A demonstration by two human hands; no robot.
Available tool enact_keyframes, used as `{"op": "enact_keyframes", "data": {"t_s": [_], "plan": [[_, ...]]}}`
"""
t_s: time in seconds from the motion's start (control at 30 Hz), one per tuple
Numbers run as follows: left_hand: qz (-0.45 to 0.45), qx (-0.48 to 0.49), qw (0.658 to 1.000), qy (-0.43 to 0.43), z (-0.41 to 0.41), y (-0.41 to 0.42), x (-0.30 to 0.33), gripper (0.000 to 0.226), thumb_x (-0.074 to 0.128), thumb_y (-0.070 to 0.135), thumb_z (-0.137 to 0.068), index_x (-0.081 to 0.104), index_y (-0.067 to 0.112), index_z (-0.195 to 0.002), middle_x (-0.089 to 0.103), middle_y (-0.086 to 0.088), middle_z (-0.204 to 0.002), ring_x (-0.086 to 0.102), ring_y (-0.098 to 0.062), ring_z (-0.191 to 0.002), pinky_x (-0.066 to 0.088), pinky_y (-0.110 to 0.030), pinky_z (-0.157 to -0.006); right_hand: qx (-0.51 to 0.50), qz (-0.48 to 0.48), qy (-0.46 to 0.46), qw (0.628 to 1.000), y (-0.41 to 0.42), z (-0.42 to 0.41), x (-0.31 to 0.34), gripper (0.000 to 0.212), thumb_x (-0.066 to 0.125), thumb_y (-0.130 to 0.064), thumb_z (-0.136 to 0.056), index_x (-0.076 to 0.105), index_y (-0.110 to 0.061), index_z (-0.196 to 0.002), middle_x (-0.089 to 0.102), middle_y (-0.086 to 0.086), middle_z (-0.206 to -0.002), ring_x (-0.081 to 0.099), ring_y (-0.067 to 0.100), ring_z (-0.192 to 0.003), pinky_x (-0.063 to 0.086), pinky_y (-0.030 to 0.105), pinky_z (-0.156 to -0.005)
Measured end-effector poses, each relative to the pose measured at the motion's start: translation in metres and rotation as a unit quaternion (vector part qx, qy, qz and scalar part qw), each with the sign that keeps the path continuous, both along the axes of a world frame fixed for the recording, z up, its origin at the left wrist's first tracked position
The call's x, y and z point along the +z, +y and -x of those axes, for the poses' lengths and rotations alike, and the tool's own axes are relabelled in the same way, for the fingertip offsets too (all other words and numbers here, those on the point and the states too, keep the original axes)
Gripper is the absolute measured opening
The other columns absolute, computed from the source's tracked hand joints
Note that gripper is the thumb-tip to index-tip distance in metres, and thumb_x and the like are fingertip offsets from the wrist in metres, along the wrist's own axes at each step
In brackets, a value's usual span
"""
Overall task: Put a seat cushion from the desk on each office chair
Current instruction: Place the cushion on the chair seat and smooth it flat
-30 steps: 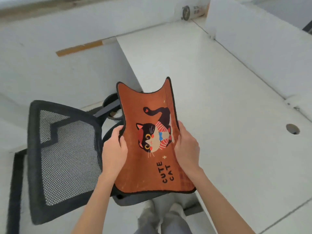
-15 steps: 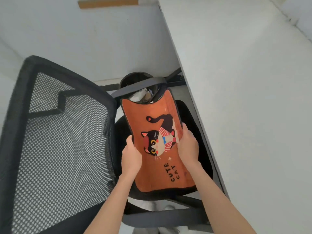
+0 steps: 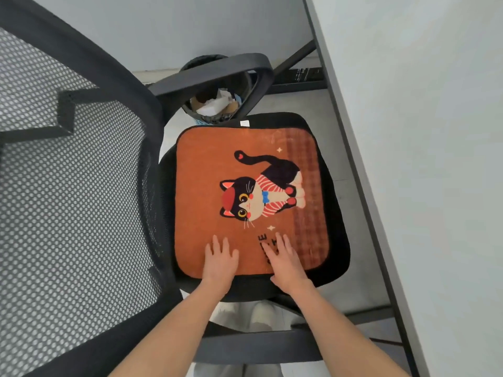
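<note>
An orange seat cushion (image 3: 206, 186) printed with a black cat lies flat on the black seat of an office chair (image 3: 337, 257). The chair's mesh backrest (image 3: 76, 202) fills the left side of the view. My left hand (image 3: 220, 261) rests palm down on the cushion's near edge with its fingers straight. My right hand (image 3: 283, 258) lies flat beside it, covering part of the printed lettering. Neither hand grips the cushion.
The white desk (image 3: 424, 131) runs along the right side, its edge close to the seat. A black armrest (image 3: 212, 72) arches over a bin with crumpled paper (image 3: 215, 104) on the floor behind the chair. A second armrest (image 3: 261, 346) crosses near my legs.
The cushion, held bent in both hands over the chair, now lies flat on the seat. Both hands have let go of its edges and rest flat on top.
</note>
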State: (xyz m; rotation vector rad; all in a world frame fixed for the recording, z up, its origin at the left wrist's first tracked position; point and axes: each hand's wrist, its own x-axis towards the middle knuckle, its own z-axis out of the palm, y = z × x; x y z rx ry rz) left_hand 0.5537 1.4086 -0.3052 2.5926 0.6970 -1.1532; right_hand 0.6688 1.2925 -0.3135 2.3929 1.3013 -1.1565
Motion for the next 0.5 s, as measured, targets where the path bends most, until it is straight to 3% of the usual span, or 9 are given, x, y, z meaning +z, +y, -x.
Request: {"op": "enact_keyframes", "data": {"t_s": [0.2, 0.3, 0.5], "plan": [[-0.002, -0.058, 0.998, 0.015, 0.005, -0.004, -0.022, 0.027, 0.035, 0.007, -0.096, 0.038, 0.002, -0.122, -0.001, -0.038, -0.149, -0.002, -0.061, -0.134, 0.025, -0.066, -0.105, 0.068, 0.010, -0.030, 0.997, 0.001, 0.005, -0.012, 0.079, 0.052, -0.009, -0.088, 0.001, -0.021, -0.147, -0.012, 0.025, -0.153, -0.015, 0.043, -0.140, 0.003, 0.057, -0.114], [-0.001, -0.060, 0.998, 0.032, 0.010, -0.007, -0.024, 0.027, 0.031, 0.008, -0.097, 0.046, -0.002, -0.117, -0.007, -0.038, -0.149, -0.007, -0.060, -0.134, 0.024, -0.067, -0.105, 0.095, 0.025, -0.042, 0.994, 0.002, 0.006, -0.009, 0.077, 0.048, -0.008, -0.090, -0.002, -0.019, -0.147, -0.013, 0.027, -0.152, -0.016, 0.046, -0.139, 0.004, 0.059, -0.113], [0.038, -0.045, 0.998, 0.029, 0.007, -0.006, -0.017, 0.025, 0.029, 0.009, -0.097, 0.041, 0.003, -0.118, -0.009, -0.033, -0.151, -0.004, -0.057, -0.136, 0.031, -0.066, -0.103, 0.108, 0.022, -0.052, 0.992, 0.002, -0.007, 0.001, 0.071, 0.040, 0.000, -0.091, 0.000, -0.017, -0.148, -0.012, 0.023, -0.154, -0.016, 0.041, -0.141, -0.001, 0.057, -0.114]]}}
